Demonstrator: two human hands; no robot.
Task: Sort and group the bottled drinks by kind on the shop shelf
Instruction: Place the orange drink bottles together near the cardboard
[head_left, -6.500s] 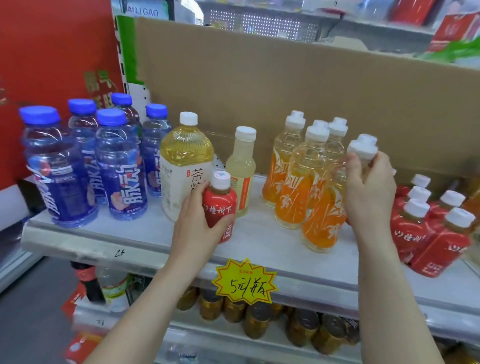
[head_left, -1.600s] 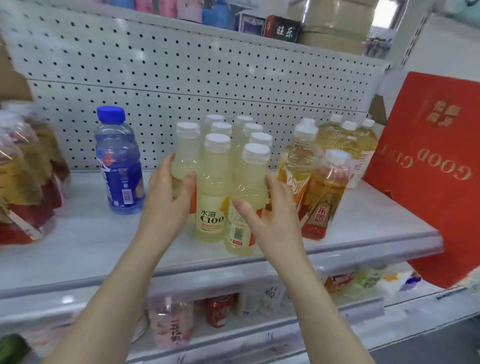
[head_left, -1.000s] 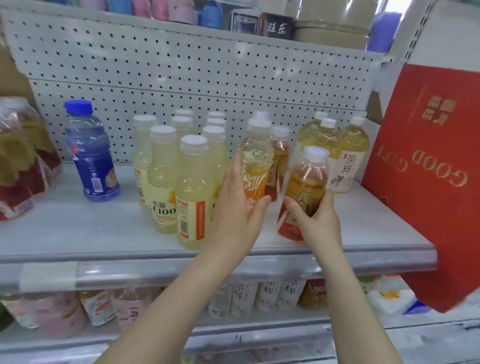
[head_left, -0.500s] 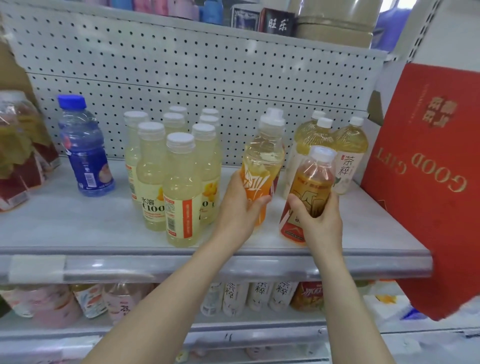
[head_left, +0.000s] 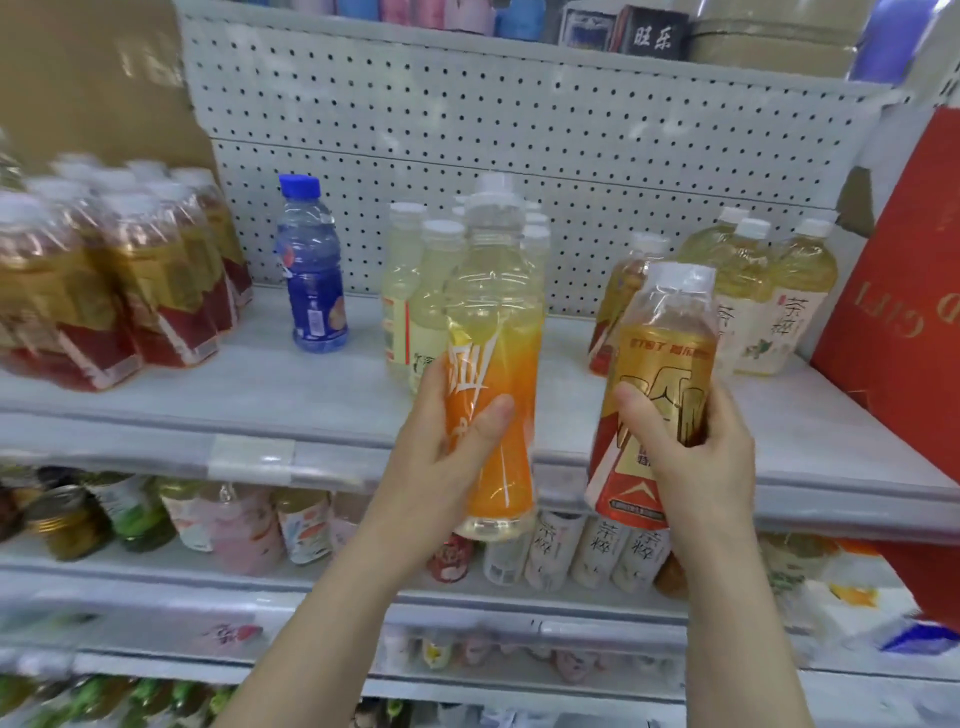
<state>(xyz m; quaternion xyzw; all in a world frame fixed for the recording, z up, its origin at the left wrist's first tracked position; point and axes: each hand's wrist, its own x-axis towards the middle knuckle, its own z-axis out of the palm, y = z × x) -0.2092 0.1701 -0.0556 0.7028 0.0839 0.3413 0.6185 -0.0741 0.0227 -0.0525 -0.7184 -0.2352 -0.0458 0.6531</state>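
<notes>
My left hand grips an orange-labelled drink bottle, held upright in the air in front of the shelf. My right hand grips a gold-and-red labelled bottle, also lifted off the shelf. Behind the orange bottle stands a group of pale yellow bottles. One more gold-and-red bottle stands behind my right hand. A single blue bottle stands alone to the left.
Yellow tea bottles cluster at the shelf's right end beside a red gift box. Wrapped packs of red-and-gold bottles fill the left. A pegboard backs the shelf; lower shelves hold more bottles and cans.
Both hands have lifted their bottles off the shelf and drawn them toward me. The view has swung left, bringing the wrapped packs further into sight.
</notes>
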